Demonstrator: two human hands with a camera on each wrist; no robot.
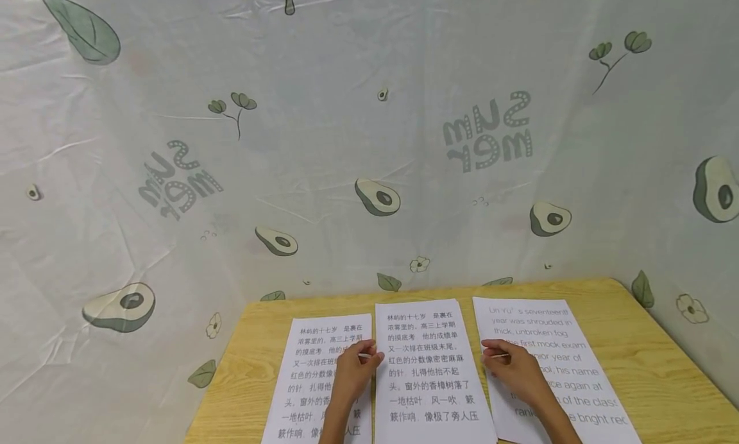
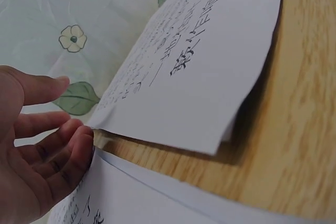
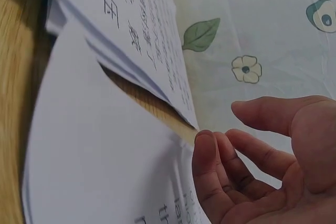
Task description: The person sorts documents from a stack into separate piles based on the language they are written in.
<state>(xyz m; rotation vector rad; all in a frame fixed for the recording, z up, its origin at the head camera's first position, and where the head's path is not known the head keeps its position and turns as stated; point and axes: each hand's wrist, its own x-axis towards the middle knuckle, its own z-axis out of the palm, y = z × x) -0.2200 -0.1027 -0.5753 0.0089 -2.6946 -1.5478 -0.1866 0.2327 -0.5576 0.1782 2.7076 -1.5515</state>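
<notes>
Three stacks of printed paper lie side by side. The left stack [image 1: 308, 360] and the middle stack [image 1: 430, 373] carry Chinese text; the right stack [image 1: 589, 373] carries English text. My left hand [image 1: 353, 370] is over the right edge of the left stack, fingers loosely bent, fingertips by the middle stack's left edge. In the left wrist view, its thumb [image 2: 47, 88] stands apart from the fingers, with nothing pinched. My right hand [image 1: 516, 372] hovers over the right stack's left side, near the middle stack's right edge. In the right wrist view, a gap separates its thumb [image 3: 268, 115] and fingers.
The stacks lie on a wooden table [image 1: 652, 354], with bare wood beyond the right stack and left of the left stack [image 1: 242, 367]. A pale curtain [image 1: 323, 162] printed with avocados, leaves and flowers hangs behind the table and at both sides.
</notes>
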